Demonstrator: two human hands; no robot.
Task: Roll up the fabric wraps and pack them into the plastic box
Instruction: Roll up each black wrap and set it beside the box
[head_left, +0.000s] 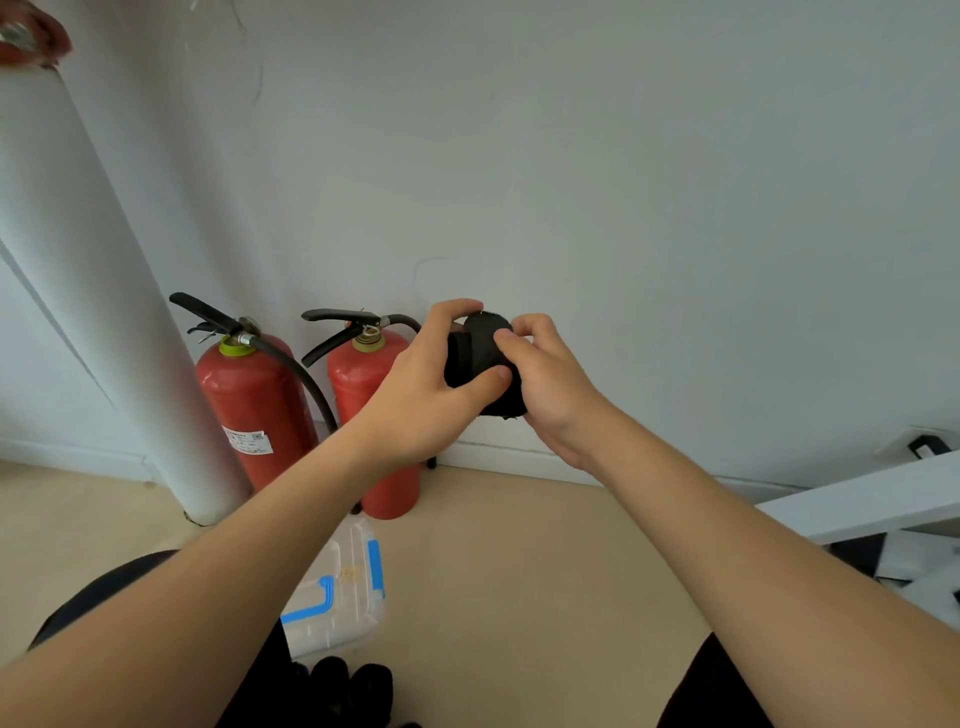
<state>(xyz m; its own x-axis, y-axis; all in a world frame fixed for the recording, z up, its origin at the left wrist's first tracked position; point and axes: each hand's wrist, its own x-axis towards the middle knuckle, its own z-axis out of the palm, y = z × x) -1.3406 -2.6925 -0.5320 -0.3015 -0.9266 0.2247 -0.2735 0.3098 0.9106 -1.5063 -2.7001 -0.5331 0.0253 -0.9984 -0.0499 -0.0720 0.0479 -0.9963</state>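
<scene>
From the head camera we look down past both bare forearms to a roll of black fabric wrap (480, 353), held up in the air in front of a pale wall (623, 182), well above the floor (519, 571). The left hand (426, 389) grips the roll from its left side, with the fingers curled over the top and the thumb pressed along the lower front. The right hand (553, 387) holds the roll's other side, its thumb lying on the round face and its fingers curled behind, where we cannot see their tips. Both hands are closed around the roll and meet on it, the two thumbs almost touching.

Lower down, a clear plastic box (332, 631) with blue clasps sits on the floor, partly hidden under the left forearm; we cannot tell what is inside it. Just in front of the box, at the bottom edge, we see some dark rounded bundles (353, 686), too dim to make out.

Behind the hands, two red fire extinguishers (254, 405) stand side by side against the wall, next to a thick white pipe (104, 291). At the right edge, a white shelf (857, 499) juts in.
</scene>
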